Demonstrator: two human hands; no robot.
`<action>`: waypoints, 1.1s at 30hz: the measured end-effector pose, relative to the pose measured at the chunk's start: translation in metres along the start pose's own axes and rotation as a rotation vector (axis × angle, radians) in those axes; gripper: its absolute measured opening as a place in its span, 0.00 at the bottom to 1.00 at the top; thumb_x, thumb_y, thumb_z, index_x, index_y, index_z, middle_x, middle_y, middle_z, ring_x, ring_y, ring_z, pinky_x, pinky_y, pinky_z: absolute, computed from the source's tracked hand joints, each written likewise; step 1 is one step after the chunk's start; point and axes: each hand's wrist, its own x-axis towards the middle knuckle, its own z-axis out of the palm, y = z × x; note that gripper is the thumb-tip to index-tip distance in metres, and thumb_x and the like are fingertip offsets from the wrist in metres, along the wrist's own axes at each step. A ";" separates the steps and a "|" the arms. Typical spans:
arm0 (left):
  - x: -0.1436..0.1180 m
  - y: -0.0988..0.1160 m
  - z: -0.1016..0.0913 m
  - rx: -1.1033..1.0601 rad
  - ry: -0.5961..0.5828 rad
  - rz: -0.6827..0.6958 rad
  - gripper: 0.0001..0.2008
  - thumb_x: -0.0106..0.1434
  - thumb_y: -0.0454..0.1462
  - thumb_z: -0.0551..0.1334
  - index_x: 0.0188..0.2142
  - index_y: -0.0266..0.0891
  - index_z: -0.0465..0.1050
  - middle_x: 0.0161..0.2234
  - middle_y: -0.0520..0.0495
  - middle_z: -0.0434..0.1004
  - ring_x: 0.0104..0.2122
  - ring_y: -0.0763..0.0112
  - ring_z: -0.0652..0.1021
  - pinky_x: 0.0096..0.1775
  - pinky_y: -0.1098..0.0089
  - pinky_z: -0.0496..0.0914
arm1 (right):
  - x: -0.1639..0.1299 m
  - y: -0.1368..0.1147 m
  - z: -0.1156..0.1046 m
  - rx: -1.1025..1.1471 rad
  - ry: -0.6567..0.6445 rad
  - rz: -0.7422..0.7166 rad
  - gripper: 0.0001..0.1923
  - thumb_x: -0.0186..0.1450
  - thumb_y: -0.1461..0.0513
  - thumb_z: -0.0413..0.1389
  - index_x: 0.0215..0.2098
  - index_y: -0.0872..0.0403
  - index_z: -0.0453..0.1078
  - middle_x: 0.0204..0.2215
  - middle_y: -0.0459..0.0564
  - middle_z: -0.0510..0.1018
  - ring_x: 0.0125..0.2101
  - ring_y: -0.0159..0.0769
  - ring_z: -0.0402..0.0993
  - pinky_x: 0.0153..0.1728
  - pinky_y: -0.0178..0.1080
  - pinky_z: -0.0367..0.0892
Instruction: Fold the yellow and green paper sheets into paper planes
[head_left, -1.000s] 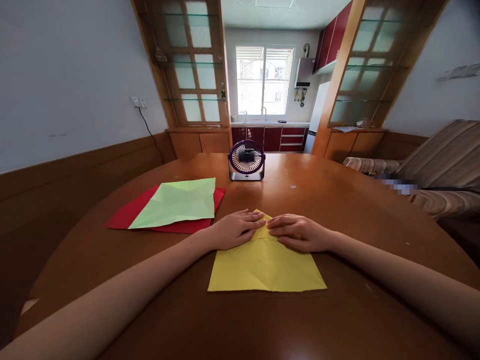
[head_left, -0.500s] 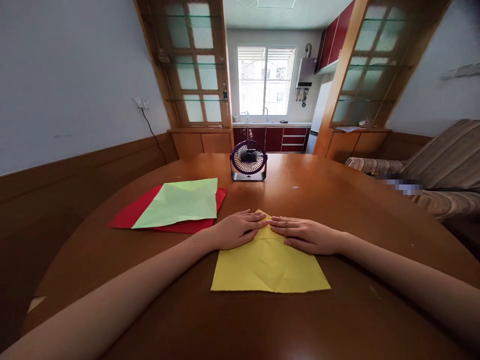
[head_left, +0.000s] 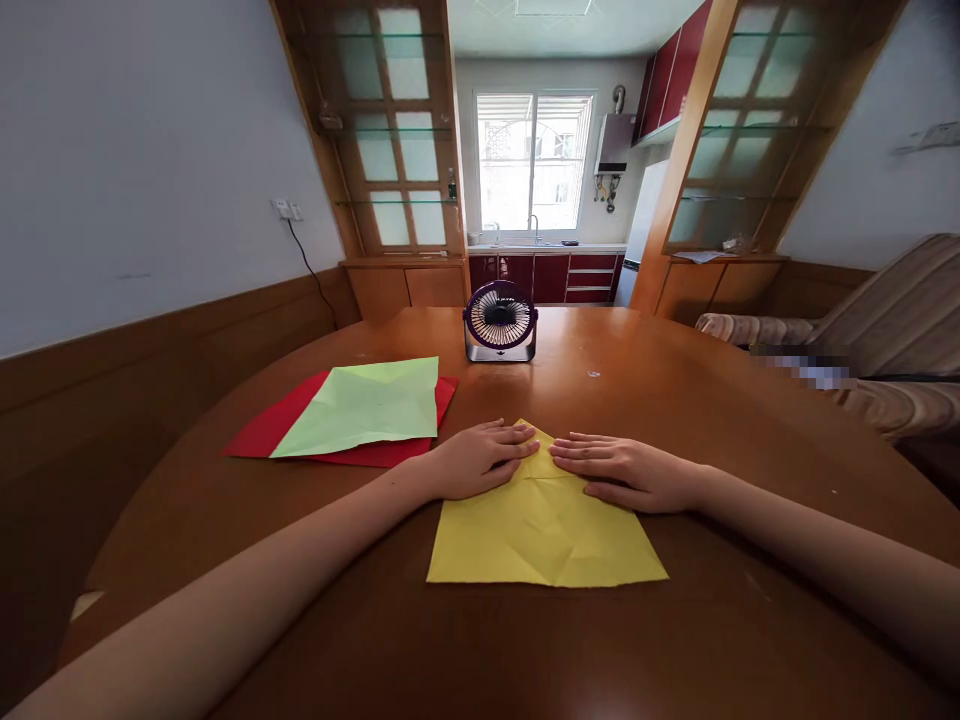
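Hands lie flat on a yellow paper (head_left: 544,530) in the middle of a round wooden table (head_left: 675,420). The left hand (head_left: 476,460) presses down on the far left part of the sheet, palm down, fingers straight and close together. It grips nothing. The right hand (head_left: 634,472) does the same on the far right part, flat and loose, fingers pointing at the other hand. The fingertips of both hands are near each other but do not touch. A small point of the yellow paper pokes out between them at the far edge. Soft crease lines cross the sheet, and its near edge is straight.

To the left, well apart from the hands, a light green paper (head_left: 364,405) lies on top of a red paper (head_left: 262,435). A little purple desk fan (head_left: 500,320) stands farther back on the table. A striped sofa (head_left: 862,350) sits off to the right.
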 end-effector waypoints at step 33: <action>0.019 0.027 -0.009 0.208 -0.038 -0.037 0.26 0.70 0.53 0.47 0.61 0.46 0.63 0.60 0.43 0.66 0.53 0.57 0.71 0.54 0.57 0.63 | -0.021 -0.007 0.003 -0.006 0.453 -0.238 0.13 0.66 0.65 0.48 0.24 0.53 0.62 0.20 0.49 0.70 0.26 0.35 0.69 0.30 0.40 0.68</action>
